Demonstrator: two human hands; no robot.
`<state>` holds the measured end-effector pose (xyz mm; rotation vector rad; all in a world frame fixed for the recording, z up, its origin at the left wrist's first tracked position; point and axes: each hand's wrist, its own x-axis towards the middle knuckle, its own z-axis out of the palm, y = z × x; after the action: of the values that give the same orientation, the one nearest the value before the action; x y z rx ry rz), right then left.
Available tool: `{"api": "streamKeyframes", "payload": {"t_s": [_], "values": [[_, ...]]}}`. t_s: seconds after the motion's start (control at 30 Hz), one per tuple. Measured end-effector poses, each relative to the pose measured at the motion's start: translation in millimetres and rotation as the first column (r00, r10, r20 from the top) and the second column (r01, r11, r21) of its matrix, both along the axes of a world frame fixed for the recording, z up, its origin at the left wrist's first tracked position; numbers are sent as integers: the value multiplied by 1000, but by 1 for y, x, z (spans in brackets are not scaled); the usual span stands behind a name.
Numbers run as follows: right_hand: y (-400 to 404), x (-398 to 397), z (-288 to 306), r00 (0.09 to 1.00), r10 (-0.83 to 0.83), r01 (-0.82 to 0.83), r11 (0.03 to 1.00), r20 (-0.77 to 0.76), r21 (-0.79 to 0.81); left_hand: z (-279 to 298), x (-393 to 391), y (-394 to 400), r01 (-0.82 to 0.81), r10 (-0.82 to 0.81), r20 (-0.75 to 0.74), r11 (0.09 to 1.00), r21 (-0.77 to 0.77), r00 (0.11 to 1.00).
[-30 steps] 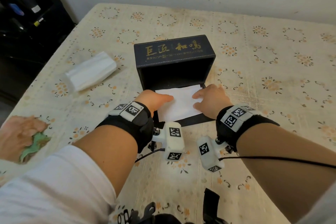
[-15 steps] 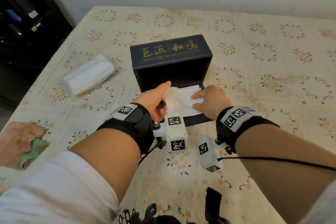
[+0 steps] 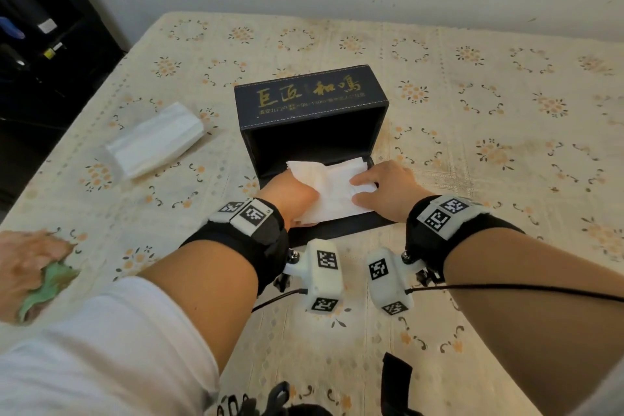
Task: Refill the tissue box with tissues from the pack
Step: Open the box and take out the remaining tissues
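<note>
Dark tissue box [image 3: 310, 105] is lying on its side mid-bench, gold lettering on the upward face, open side facing the person. Interior is looking dark and hollow toward the back; its flap is lying flat on the bench [image 3: 472, 145] in front of the opening.

White tissues [image 3: 332, 186] are sitting at the mouth of the box, partly on the flap, partly reaching into the opening. The top sheet is rumpled and lifting at its left far corner.

Left hand [image 3: 293, 192] is curling round the left edge of the tissues, fingers tucked under or behind the sheets; the fingertips are hidden. Right hand [image 3: 385, 189] is lying on the right side of the stack, fingers bent and pinching at the top sheet. Both wrists are wearing black bands with white marker blocks.

Tissue pack [image 3: 155, 142], clear wrap with white tissues inside, is lying on the bench well to the left of the box, apart from both hands.

Bench is wearing a cream floral cloth. At the left edge another hand [image 3: 30, 260] is resting on a green cloth [image 3: 47, 287].
</note>
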<state>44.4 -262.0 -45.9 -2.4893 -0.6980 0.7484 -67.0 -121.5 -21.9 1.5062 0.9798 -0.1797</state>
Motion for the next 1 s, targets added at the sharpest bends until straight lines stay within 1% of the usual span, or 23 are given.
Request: {"api": "streamKeyframes", "payload": {"t_s": [0.07,0.17,0.27,0.4,0.47,0.53,0.63,0.7,0.77,0.83,0.87,0.93,1.0], "values": [[-5,0,4,996,-39,46,993,-76,104,0,-5,4,-26,26,10,999,-36,1000],[-8,-6,10,979,-157,186,950,-132,250,-1,-23,16,-18,21,47,999,-48,999],[-2,-14,16,962,-190,239,932,-194,273,4,-50,35,-89,103,74,982,-164,992],[22,-31,27,910,-131,267,910,-393,316,10,-89,62,-143,172,87,953,-269,981],[37,-44,31,848,-85,287,904,-523,319,13,-106,69,-152,195,110,937,-313,975],[51,-59,33,749,-47,328,893,-661,308,16,-119,73,-175,236,140,920,-352,961],[69,-83,36,617,36,339,890,-786,306,17,-137,76,-199,293,181,890,-410,939],[82,-98,36,556,77,351,881,-828,318,20,-151,80,-222,328,186,872,-436,926],[91,-108,35,541,88,374,866,-836,333,22,-161,85,-239,358,194,858,-455,914],[100,-117,34,528,52,407,860,-848,307,24,-173,91,-267,400,215,844,-465,891],[106,-121,33,504,25,428,861,-864,274,26,-180,96,-289,433,229,832,-474,872],[113,-126,30,419,-16,482,851,-908,208,29,-189,103,-319,496,267,802,-505,826],[119,-132,27,329,-20,507,847,-944,159,31,-195,108,-330,542,292,771,-544,788]]}}
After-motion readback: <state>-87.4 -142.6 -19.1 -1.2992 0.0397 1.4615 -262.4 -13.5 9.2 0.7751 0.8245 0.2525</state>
